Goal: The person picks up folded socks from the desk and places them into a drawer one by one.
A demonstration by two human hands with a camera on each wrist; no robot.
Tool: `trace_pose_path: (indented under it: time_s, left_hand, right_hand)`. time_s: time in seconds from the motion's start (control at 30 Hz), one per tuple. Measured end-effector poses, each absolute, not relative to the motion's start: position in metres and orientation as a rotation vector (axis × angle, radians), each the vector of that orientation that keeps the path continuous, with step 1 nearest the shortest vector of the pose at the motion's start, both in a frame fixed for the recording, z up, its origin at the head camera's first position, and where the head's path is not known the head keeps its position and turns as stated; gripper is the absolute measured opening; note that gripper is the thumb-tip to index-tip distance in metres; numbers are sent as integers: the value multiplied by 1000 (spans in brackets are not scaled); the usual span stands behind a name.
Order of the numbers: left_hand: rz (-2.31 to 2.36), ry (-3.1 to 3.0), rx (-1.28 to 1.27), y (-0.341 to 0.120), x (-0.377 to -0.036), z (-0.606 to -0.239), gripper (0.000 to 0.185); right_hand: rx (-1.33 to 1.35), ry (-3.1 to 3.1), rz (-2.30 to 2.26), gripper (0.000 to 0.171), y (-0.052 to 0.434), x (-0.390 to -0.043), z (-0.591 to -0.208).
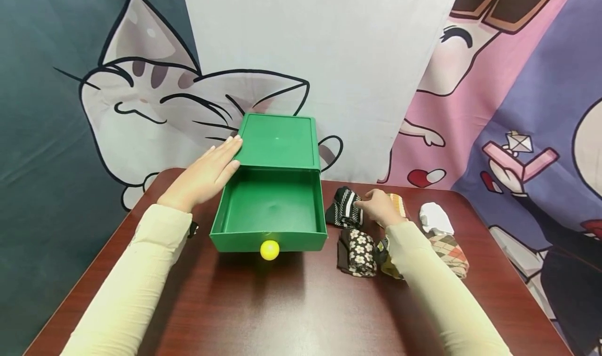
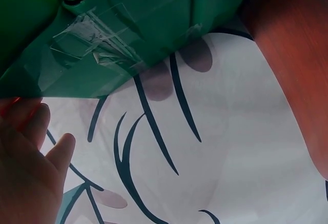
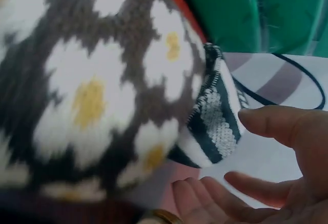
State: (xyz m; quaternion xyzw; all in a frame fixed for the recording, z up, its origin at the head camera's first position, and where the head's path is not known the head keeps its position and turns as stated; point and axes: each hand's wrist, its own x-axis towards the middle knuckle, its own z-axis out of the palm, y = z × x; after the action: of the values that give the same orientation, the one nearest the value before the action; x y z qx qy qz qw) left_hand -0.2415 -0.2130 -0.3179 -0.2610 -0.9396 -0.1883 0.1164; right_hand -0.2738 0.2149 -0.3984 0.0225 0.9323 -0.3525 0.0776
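A green box (image 1: 280, 141) stands at the middle of the table with its drawer (image 1: 230, 241) pulled out; a round yellow knob (image 1: 269, 250) sits on the drawer front. My left hand (image 1: 204, 173) rests its straight fingers along the box's upper left edge. To the right of the box, my right hand (image 1: 382, 208) reaches to a folded black-and-white striped sock (image 1: 345, 208). In the right wrist view the thumb and fingers are spread beside that sock (image 3: 218, 126), not closed round it. A brown daisy-patterned sock (image 1: 362, 251) lies just in front of it.
Right of the drawer lie more folded socks: an orange-and-white one (image 1: 398, 204), a yellow one (image 1: 391, 268) partly under the right forearm, a white one (image 1: 435, 218) and an argyle one (image 1: 449, 254). A printed cloth (image 1: 329, 42) hangs behind the brown table (image 1: 263, 314).
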Motion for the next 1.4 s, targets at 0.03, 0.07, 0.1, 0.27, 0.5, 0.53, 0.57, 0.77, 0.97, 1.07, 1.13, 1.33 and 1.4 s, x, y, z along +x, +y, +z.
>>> trace_pose_path:
  time_s: [0.03, 0.07, 0.1, 0.27, 0.5, 0.53, 0.57, 0.77, 0.97, 1.07, 1.13, 1.33, 1.4]
  left_hand:
    - [-555, -2749, -766, -213, -242, -318, 57]
    - [-554, -2747, -766, -213, -242, -319, 57]
    - [-556, -2743, -768, -213, -243, -319, 56]
    - [-564, -2736, -780, -213, -243, -320, 56]
    - [-599, -2741, -765, -213, -242, -320, 57]
    - [-603, -2741, -768, -213, -242, -320, 57]
    - [-606, -2740, -768, -213, -242, -320, 57]
    - [-617, -2736, -769, -213, -242, -319, 57]
    - [-612, -2736, -770, -213, -242, -320, 57]
    - [-603, -2732, -765, -213, -242, -321, 57]
    - [-598, -2731, -769, -212, -243, -320, 57]
    - [-601, -2729, -767, -213, -243, -320, 57]
    - [-605, -2726, -768, -214, -243, -320, 57]
  right_hand:
    - [82, 2797, -1032, 54, 214, -275, -400]
    - [97, 2795, -1018, 51, 213, -276, -401]
    - [113, 2780, -1024, 48, 212, -277, -403]
    - [150, 2737, -994, 45, 208, -282, -410]
    - [146, 2741, -963, 49, 202, -289, -417]
    - [160, 2731, -981, 51, 201, -289, -417]
    - [172, 2718, -1000, 52, 201, -290, -418]
    - [248, 2649, -1097, 45, 200, -292, -421]
    - [246, 2600, -1226, 47, 202, -293, -425]
    - [226, 2625, -1242, 53, 202, -294, -429]
    - [216, 2653, -1247, 54, 202, -294, -431]
    - [223, 2672, -1338, 32, 198, -289, -429]
    - [222, 2674, -1348, 30, 198, -288, -427]
